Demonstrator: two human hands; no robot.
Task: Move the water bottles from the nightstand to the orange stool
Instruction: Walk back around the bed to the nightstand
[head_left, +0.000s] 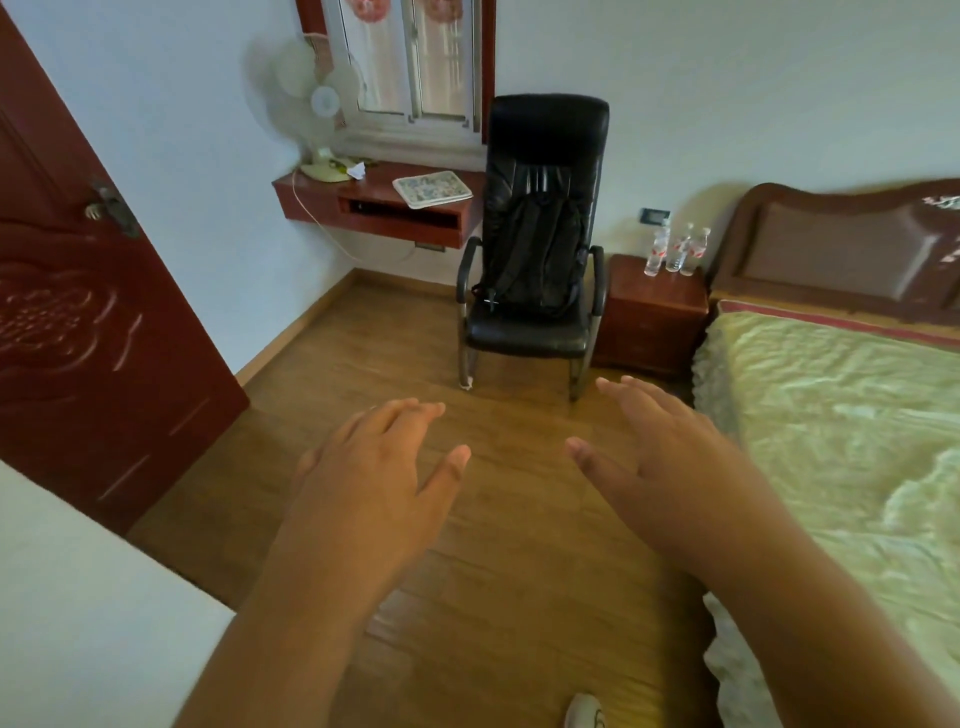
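Water bottles (675, 252) untouched on nightstand (655, 306).
Our left hand (363, 478) and right hand (660, 467) hover spread, holding nothing; approach step, we must walk over first.

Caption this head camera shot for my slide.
Both open hands reach toward water bottles on the nightstand.

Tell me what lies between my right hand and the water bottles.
Head view: bare wood floor, then the nightstand's front, between the right hand and the water bottles. The black chair stands left.
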